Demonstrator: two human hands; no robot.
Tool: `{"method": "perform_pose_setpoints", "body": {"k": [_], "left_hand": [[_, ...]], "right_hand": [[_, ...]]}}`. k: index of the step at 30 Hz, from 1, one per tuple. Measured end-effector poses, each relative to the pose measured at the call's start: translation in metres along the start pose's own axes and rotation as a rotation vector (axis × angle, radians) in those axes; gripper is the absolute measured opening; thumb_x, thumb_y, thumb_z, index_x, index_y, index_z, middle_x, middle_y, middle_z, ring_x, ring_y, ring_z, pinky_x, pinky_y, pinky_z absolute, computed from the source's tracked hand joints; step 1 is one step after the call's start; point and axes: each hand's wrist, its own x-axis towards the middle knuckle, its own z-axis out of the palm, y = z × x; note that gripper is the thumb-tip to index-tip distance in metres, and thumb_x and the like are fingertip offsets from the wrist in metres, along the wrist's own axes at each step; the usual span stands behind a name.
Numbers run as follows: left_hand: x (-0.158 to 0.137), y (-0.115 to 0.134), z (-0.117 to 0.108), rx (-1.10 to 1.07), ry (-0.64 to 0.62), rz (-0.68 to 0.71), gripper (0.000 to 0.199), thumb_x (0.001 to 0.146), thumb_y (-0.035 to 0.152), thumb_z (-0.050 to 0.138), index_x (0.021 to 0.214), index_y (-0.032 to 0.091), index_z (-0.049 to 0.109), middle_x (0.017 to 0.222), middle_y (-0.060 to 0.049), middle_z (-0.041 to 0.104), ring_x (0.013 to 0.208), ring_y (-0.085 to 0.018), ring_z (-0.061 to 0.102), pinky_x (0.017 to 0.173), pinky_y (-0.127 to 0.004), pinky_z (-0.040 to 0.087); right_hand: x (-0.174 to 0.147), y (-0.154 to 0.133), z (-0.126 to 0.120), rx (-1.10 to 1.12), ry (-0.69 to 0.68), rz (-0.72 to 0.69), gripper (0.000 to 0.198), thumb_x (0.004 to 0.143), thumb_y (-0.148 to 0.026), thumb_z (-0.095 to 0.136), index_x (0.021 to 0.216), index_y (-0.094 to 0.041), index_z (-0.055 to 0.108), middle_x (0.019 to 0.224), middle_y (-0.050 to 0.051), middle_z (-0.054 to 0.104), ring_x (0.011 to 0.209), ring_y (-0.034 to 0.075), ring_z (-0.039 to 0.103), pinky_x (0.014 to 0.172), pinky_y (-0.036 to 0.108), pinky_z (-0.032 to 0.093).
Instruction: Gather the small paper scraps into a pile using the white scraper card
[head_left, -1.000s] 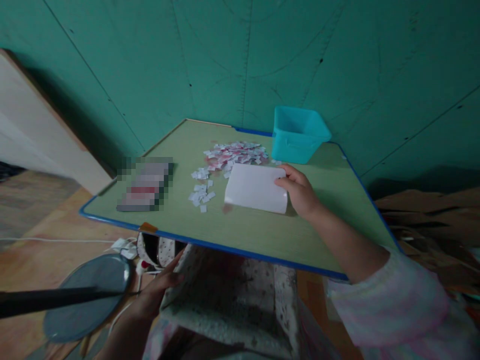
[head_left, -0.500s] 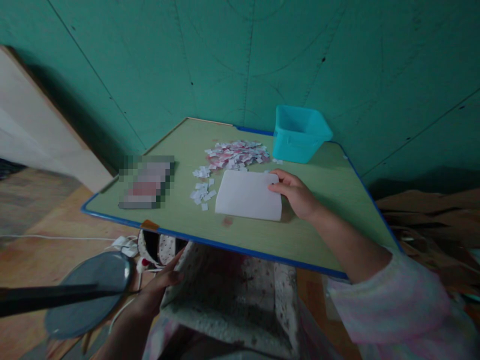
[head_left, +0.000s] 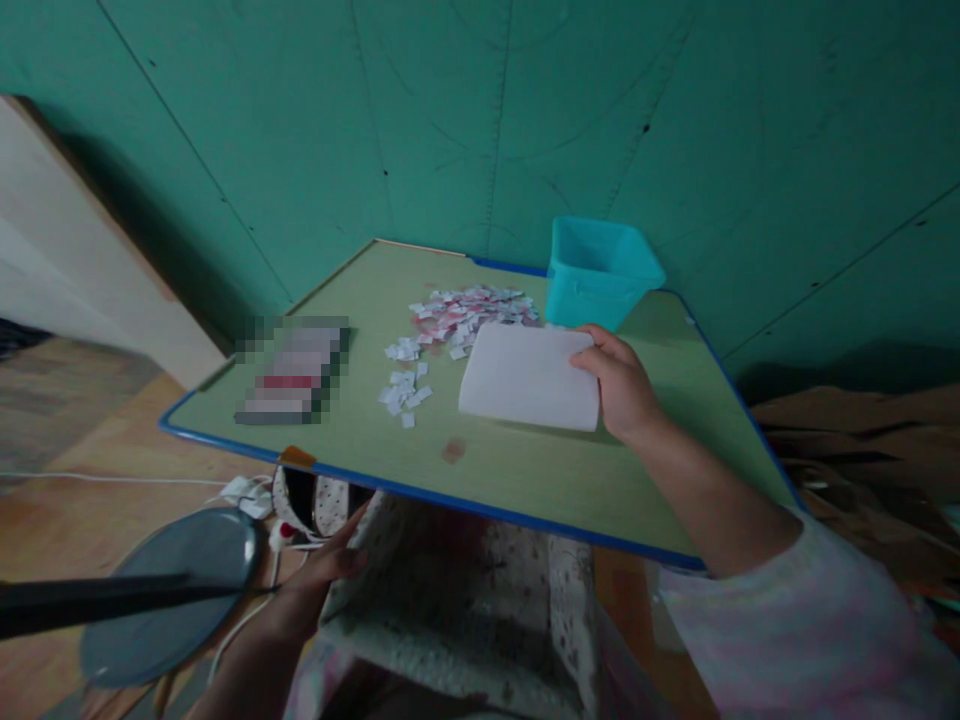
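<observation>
White paper (head_left: 529,375), with a bent left edge, is pinched at its right side by my right hand (head_left: 619,385), thumb on top. Whether it is one sheet or several, I cannot tell. It is slightly above the table, overlapping the front of a heap of small white and pinkish paper pieces (head_left: 480,305). Two smaller groups of white paper pieces (head_left: 403,390) lie left of it. Low in the view, my left hand (head_left: 334,565) grips the left edge of a pale, spotted, box-like container (head_left: 465,590) at my lap; its fingertips are partly hidden.
A turquoise plastic bin (head_left: 600,280) stands at the back right of the blue-edged table (head_left: 510,470). On the left lies a blurred-out flat device (head_left: 292,375). A round grey stool (head_left: 176,590) and white cables are below left. The green wall (head_left: 450,120) closes off the back.
My right hand has moved right and slightly up with the paper, uncovering more of the tabletop and its reddish stain. My left hand has stayed at the spotted container's edge.
</observation>
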Motion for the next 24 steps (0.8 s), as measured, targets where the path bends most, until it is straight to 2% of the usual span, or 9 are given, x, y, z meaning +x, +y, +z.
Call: {"method": "perform_pose_setpoints", "body": {"k": [2, 7, 10, 12, 15, 18, 19, 21, 24], "left_hand": [[-0.001, -0.001, 0.002, 0.006, -0.004, -0.018, 0.09, 0.04, 0.014, 0.067, 0.127, 0.02, 0.045, 0.052, -0.001, 0.067, 0.072, -0.031, 0.063, 0.058, -0.036, 0.05], [-0.012, 0.001, 0.012, 0.004, -0.015, 0.108, 0.083, 0.047, 0.012, 0.064, 0.127, 0.026, 0.044, 0.047, 0.003, 0.063, 0.062, -0.025, 0.063, 0.054, -0.032, 0.05], [-0.017, 0.004, 0.018, 0.008, -0.054, 0.087, 0.081, 0.049, 0.01, 0.062, 0.126, 0.026, 0.046, 0.045, 0.004, 0.063, 0.055, -0.023, 0.062, 0.055, -0.032, 0.05], [-0.019, 0.005, 0.02, 0.02, -0.064, 0.083, 0.079, 0.049, 0.011, 0.062, 0.125, 0.025, 0.047, 0.044, 0.004, 0.063, 0.057, -0.025, 0.063, 0.058, -0.034, 0.05], [-0.021, 0.006, 0.022, 0.058, -0.049, 0.113, 0.074, 0.05, 0.011, 0.062, 0.123, 0.022, 0.051, 0.041, 0.003, 0.062, 0.065, -0.027, 0.063, 0.065, -0.035, 0.049], [-0.026, 0.007, 0.023, 0.093, -0.045, 0.131, 0.062, 0.052, 0.008, 0.061, 0.112, 0.022, 0.061, 0.046, 0.003, 0.064, 0.067, -0.025, 0.064, 0.07, -0.032, 0.047], [-0.027, 0.007, 0.023, 0.096, -0.052, 0.127, 0.058, 0.051, 0.006, 0.061, 0.107, 0.023, 0.064, 0.051, 0.002, 0.067, 0.068, -0.024, 0.064, 0.071, -0.031, 0.047], [-0.029, 0.007, 0.021, 0.111, -0.074, 0.084, 0.065, 0.049, 0.001, 0.058, 0.11, 0.023, 0.062, 0.077, -0.001, 0.073, 0.082, -0.024, 0.063, 0.077, -0.029, 0.045], [-0.03, 0.006, 0.015, 0.125, -0.104, 0.018, 0.072, 0.048, 0.001, 0.057, 0.117, 0.024, 0.056, 0.089, -0.002, 0.073, 0.095, -0.027, 0.06, 0.08, -0.032, 0.044]], "right_hand": [[-0.008, -0.003, 0.002, -0.012, -0.064, -0.011, 0.01, 0.061, -0.021, 0.049, 0.072, -0.021, 0.048, 0.054, -0.005, 0.041, 0.045, 0.009, 0.037, 0.041, 0.021, 0.026], [-0.033, -0.006, 0.015, -0.003, -0.338, 0.012, 0.005, 0.069, -0.024, 0.048, 0.073, -0.02, 0.048, 0.057, -0.005, 0.04, 0.047, 0.007, 0.036, 0.042, 0.02, 0.026], [-0.038, -0.005, 0.02, -0.043, -0.404, 0.001, 0.004, 0.071, -0.023, 0.048, 0.072, -0.019, 0.048, 0.058, -0.005, 0.039, 0.05, 0.007, 0.035, 0.044, 0.019, 0.026], [-0.037, -0.002, 0.021, -0.058, -0.411, 0.013, 0.004, 0.07, -0.022, 0.047, 0.072, -0.019, 0.049, 0.058, -0.005, 0.04, 0.05, 0.007, 0.036, 0.044, 0.02, 0.026], [-0.028, 0.003, 0.019, -0.013, -0.379, 0.087, 0.006, 0.068, -0.023, 0.048, 0.073, -0.019, 0.049, 0.058, -0.004, 0.042, 0.049, 0.008, 0.037, 0.044, 0.02, 0.027], [-0.017, 0.007, 0.014, 0.08, -0.26, 0.148, 0.009, 0.065, -0.023, 0.05, 0.073, -0.02, 0.049, 0.057, -0.004, 0.043, 0.047, 0.009, 0.039, 0.043, 0.021, 0.028], [-0.013, 0.009, 0.012, 0.112, -0.211, 0.149, 0.011, 0.064, -0.023, 0.05, 0.074, -0.021, 0.049, 0.056, -0.004, 0.044, 0.046, 0.009, 0.039, 0.043, 0.022, 0.029], [-0.005, 0.011, 0.009, 0.122, -0.089, 0.106, 0.015, 0.061, -0.023, 0.05, 0.075, -0.021, 0.049, 0.06, -0.004, 0.047, 0.049, 0.009, 0.042, 0.045, 0.022, 0.031], [0.002, 0.016, 0.006, 0.113, 0.01, 0.075, 0.018, 0.06, -0.023, 0.05, 0.077, -0.021, 0.048, 0.062, -0.003, 0.048, 0.051, 0.01, 0.043, 0.045, 0.023, 0.031]]}}
